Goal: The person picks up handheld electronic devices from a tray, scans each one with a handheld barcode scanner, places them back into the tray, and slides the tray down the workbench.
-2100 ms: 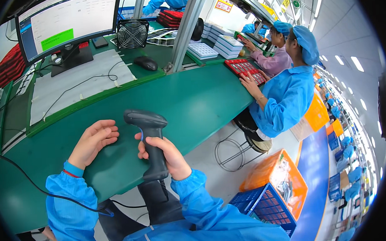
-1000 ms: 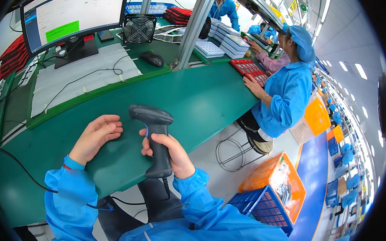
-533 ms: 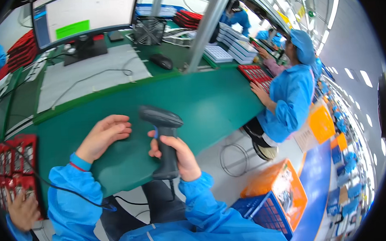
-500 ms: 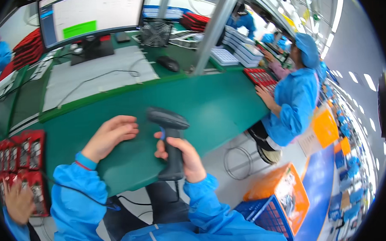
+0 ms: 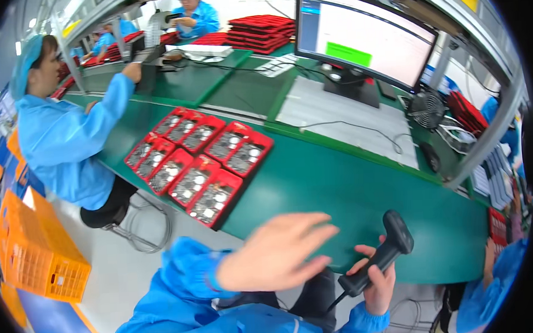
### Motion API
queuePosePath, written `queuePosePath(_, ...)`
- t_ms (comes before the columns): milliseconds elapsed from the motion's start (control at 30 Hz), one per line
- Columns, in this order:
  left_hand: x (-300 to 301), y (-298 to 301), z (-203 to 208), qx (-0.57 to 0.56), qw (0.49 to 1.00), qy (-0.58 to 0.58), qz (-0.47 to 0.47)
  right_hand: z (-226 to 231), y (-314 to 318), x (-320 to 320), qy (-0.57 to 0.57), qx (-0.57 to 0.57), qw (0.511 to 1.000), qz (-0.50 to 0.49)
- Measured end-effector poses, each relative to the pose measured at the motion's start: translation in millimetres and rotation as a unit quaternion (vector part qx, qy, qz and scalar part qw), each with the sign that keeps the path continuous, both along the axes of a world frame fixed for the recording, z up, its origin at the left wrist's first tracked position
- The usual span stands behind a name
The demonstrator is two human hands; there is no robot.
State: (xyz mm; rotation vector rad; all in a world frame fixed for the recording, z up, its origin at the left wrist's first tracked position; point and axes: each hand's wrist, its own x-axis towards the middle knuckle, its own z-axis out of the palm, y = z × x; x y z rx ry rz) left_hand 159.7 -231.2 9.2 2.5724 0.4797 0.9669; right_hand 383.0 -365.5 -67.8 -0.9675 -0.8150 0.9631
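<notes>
My right hand (image 5: 379, 284) is closed around the handle of a black handheld barcode scanner (image 5: 382, 255), just past the table's near edge, with its head pointing up. The scanner's cable drops from the bottom of the grip. My left hand (image 5: 277, 253), slightly blurred, hovers to the left of the scanner with its fingers stretched out and nothing in them. Beyond it to the left lies a red tray (image 5: 241, 181) of green-grey circuit boards in separate compartments, resting on the green tabletop (image 5: 333, 181).
A monitor (image 5: 386, 33) stands at the back on a white sheet (image 5: 311, 104), near a mouse (image 5: 430, 157) and a fan (image 5: 426, 108). One co-worker (image 5: 65, 129) sits at the left, another (image 5: 496, 287) at the right edge. Orange crates (image 5: 42, 256) stand on the floor.
The view has swung to the left, bringing the whole red tray and the left co-worker into sight. My right hand still holds the scanner; my left hand stays open.
</notes>
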Motion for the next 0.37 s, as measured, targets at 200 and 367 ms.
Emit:
queuePosePath(200, -192.3, 177.6, -20.9, 0.054, 0.856, 0.189, 0.478, 4.6, 44.8, -100.4, 0.007, -0.059, 0.987, 0.147)
queuePosePath(367, -293.5, 308.7, -78.9, -0.201, 0.801, 0.195, 0.529, -33.4, 107.1, -180.3, -0.120, -0.015, 0.956, 0.266)
